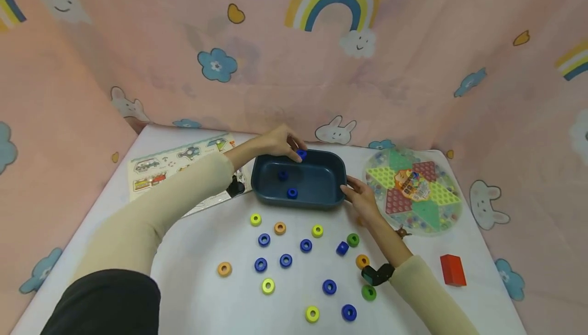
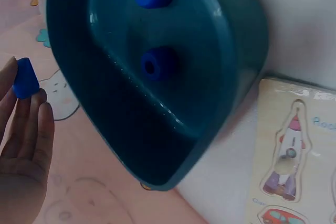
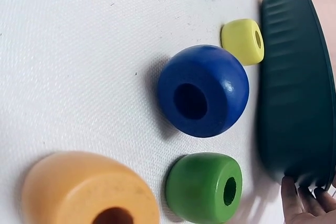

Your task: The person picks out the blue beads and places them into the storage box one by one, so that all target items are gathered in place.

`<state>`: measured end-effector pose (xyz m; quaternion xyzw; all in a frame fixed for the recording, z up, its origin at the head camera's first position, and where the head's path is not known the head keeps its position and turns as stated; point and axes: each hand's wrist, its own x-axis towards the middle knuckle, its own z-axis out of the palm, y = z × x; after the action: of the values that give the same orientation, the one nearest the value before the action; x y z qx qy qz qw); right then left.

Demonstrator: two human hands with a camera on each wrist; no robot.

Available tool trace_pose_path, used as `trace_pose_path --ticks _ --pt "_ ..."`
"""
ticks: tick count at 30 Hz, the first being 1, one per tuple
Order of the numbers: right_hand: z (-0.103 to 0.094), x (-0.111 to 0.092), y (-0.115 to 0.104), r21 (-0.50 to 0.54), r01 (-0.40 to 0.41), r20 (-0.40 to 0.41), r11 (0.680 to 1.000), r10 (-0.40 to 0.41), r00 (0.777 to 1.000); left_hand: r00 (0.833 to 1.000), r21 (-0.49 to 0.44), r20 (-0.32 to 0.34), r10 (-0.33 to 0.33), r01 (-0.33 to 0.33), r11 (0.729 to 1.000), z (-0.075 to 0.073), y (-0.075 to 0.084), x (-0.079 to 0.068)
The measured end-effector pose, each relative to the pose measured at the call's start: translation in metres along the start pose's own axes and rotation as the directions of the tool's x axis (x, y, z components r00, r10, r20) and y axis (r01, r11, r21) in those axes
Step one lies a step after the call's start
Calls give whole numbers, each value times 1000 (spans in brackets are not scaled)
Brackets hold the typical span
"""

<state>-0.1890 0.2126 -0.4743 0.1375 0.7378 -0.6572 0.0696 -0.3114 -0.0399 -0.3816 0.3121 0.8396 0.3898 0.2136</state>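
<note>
My left hand (image 1: pixel 279 142) pinches a blue bead (image 1: pixel 301 154) over the far rim of a dark teal tray (image 1: pixel 317 203). The left wrist view shows this bead (image 2: pixel 25 78) between thumb and fingertips, above the tray's edge. On the tray floor lie two more blue beads, one nearer the middle (image 1: pixel 283 175) and one by the near wall (image 1: pixel 292 193). My right hand (image 1: pixel 360 199) grips the tray's right end. In the right wrist view its fingers (image 3: pixel 290 195) are at the tray's lower edge, and the rest of the hand is cut off.
In front of the tray lie several loose beads, among them a blue (image 1: pixel 342 248), a green (image 1: pixel 352 239), a yellow (image 1: pixel 268 286) and an orange (image 1: pixel 224 269) one. A picture puzzle board (image 1: pixel 165 166) lies left, a round game board (image 1: pixel 424 215) right, a red block (image 1: pixel 453 270) nearer.
</note>
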Motion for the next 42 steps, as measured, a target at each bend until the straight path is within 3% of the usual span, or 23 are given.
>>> trace_pose_path --ticks 5,11,17,23,27,33,38,42 --pt "2 -3 7 3 -16 9 1000 16 1000 996 46 91 -25 20 999 16 -12 18" --pt "5 -4 6 16 1 23 1000 -2 1000 989 127 136 -55 38 991 32 -27 19" --pt "7 -4 6 14 0 24 1000 -1 1000 989 113 144 -45 29 993 30 -29 14" --pt "8 -2 8 7 -4 16 1000 4 1000 994 59 108 -16 10 998 22 -26 2" --pt "9 -2 8 3 6 20 1000 -6 1000 997 -36 65 32 -29 999 15 -23 -17" --pt "7 -1 10 7 64 17 998 -64 998 995 -149 26 97 -92 985 13 -15 -67" --pt "4 -4 5 -23 52 5 998 -52 999 992 -180 42 120 -110 977 28 -22 -108" --pt "2 -1 3 -26 38 -13 999 -39 999 990 -185 40 132 -122 975 46 -34 -132"
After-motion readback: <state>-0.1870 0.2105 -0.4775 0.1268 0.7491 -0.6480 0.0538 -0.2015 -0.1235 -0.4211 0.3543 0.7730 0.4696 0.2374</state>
